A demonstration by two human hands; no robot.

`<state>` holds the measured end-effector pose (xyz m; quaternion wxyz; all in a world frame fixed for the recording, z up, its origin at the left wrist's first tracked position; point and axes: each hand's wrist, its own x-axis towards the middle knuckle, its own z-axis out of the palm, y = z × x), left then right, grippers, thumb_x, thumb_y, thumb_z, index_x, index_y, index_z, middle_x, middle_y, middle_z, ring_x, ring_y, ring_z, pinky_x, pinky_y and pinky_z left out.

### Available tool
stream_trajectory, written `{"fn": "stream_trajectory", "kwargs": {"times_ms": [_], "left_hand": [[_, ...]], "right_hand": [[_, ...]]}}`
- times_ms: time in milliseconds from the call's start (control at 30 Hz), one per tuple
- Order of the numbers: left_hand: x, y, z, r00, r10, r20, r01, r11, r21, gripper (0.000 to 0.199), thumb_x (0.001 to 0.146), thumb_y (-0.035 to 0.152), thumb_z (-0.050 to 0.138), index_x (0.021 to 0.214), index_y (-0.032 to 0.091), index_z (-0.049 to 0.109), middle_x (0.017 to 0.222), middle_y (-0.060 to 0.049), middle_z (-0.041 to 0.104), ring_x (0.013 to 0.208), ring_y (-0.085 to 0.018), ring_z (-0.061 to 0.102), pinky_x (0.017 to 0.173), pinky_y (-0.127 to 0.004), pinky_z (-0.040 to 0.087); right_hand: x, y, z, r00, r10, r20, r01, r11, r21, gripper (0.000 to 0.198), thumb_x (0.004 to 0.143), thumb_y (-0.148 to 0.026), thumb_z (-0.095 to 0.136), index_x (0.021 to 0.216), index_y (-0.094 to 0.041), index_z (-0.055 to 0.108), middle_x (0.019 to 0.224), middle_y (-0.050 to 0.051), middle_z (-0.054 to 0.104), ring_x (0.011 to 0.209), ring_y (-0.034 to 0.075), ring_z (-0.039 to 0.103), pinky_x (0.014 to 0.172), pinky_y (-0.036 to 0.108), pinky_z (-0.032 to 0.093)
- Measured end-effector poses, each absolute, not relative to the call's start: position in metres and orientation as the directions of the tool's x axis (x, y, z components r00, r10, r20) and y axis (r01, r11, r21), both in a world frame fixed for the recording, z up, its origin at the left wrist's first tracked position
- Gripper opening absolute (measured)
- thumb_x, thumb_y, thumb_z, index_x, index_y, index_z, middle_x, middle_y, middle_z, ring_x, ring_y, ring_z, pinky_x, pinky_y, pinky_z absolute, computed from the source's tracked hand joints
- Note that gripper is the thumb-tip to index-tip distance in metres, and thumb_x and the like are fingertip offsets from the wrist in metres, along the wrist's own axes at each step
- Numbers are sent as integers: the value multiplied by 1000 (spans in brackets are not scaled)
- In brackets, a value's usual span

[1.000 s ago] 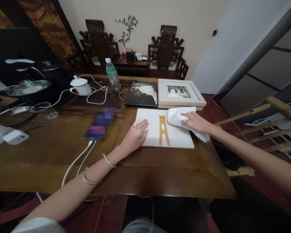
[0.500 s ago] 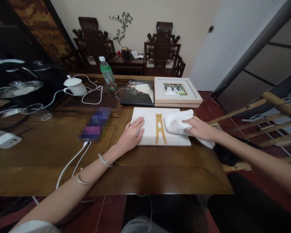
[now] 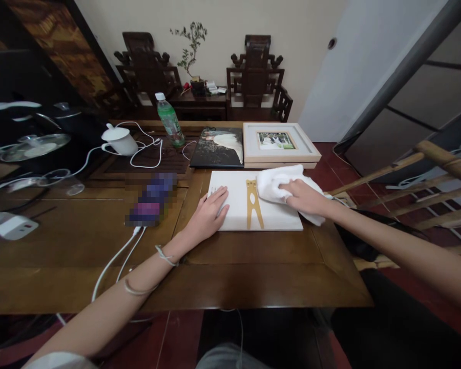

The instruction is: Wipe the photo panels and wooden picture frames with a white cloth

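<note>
- Head view: your left hand (image 3: 210, 212) lies flat, thumb spread, on the white panel (image 3: 238, 192).
- Your right hand (image 3: 304, 196) grips cloth (image 3: 268, 188) there; wiping looks unfinished, coverage unclear.

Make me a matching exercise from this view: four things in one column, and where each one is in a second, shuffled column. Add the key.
Things
1. left hand
2. white cloth
3. lidded cup
4. framed photo

Places
A. immediately right of the dark picture
B. laid flat on the left part of the white panel
C. gripped by the right hand
D. left of the green bottle

Right pairs: 1-B, 2-C, 3-D, 4-A
</note>
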<state>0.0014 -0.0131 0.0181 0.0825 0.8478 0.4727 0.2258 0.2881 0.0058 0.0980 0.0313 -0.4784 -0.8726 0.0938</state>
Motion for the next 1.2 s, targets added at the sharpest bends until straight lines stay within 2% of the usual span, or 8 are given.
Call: {"fn": "stream_trajectory", "kwargs": {"times_ms": [233,333,467,733,833,1000,1100,1200], "left_hand": [[2,-14,17,451,832,324,765,-547,340,42,94,23,38,134,15,45,144,-15,45,136,-24,37,109,-50,31],[2,-14,17,451,829,331,764,-550,338,42,93,22,38,134,16,45,143,-15,45,136,-25,37,109,-51,31],[3,-14,18,452,831,323,764,-548,341,42,93,23,39,134,15,45,143,-16,45,136,-25,37,109,-51,32],[2,-13,19,457,835,307,764,-545,346,42,93,23,39,134,14,45,144,-15,44,137,-25,36,109,-50,31],[2,-13,19,456,836,305,762,-544,352,42,94,23,39,134,14,45,144,-15,44,137,-25,36,109,-50,31],[2,-14,20,451,838,306,764,-540,353,42,94,23,39,134,16,45,144,-15,44,137,-25,36,109,-51,31],[2,-14,20,450,840,305,766,-538,352,42,94,23,39,135,16,44,144,-15,44,136,-26,37,109,-52,31],[3,-15,20,447,841,305,766,-536,354,42,94,23,39,135,17,45,144,-15,44,136,-26,37,109,-53,31]], "right_hand": [[295,-79,105,-591,798,-117,794,549,-263,25,66,-7,42,76,-21,60,72,4,65,77,24,58,92,44,37],[296,-83,112,-564,809,-166,817,517,-256,26,68,-8,43,81,-20,62,78,7,66,81,25,59,88,42,41],[294,-49,115,-513,843,-165,850,470,-238,24,73,-14,44,85,-17,64,84,10,67,86,26,58,76,37,44],[292,49,102,-492,870,-31,845,468,-260,31,78,-17,42,99,-14,65,113,13,66,102,29,56,87,39,40],[287,57,100,-485,874,5,850,473,-233,29,76,-15,40,92,-13,65,105,15,67,94,29,58,82,38,40],[283,24,95,-530,848,0,832,521,-190,23,72,-12,40,80,-15,61,79,11,67,75,24,58,71,34,41],[284,-14,94,-559,829,-4,819,551,-162,22,70,-12,41,80,-16,61,70,8,64,73,25,57,79,39,41],[285,-55,99,-585,810,-39,799,569,-195,24,68,-8,41,79,-18,60,74,7,66,74,25,59,89,44,38]]}}
